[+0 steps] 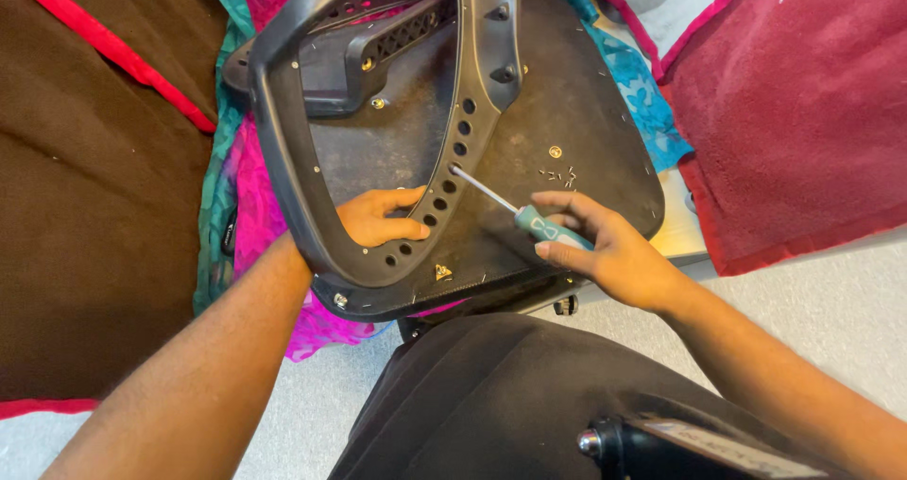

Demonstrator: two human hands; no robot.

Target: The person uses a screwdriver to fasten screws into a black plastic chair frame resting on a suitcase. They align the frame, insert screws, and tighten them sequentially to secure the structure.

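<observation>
Here, right hand grips teal-handled screwdriver, shaft angling up-left, tip at a hole in the black armrest frame. Left hand, fingers curled, clasps that frame's lower bar, nearer the hole.

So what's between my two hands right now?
In the head view, the perforated chair armrest strip lies between left hand and right hand, screwdriver reaching it.

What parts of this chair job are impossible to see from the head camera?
- Screwdriver tip: buried in a hole of the black armrest frame.
- Screwdriver handle end: covered by the right hand.
- Left hand palm: behind the frame.
- Frame top: cut off by the upper edge.
- Loose bits on the seat base: too small.
</observation>
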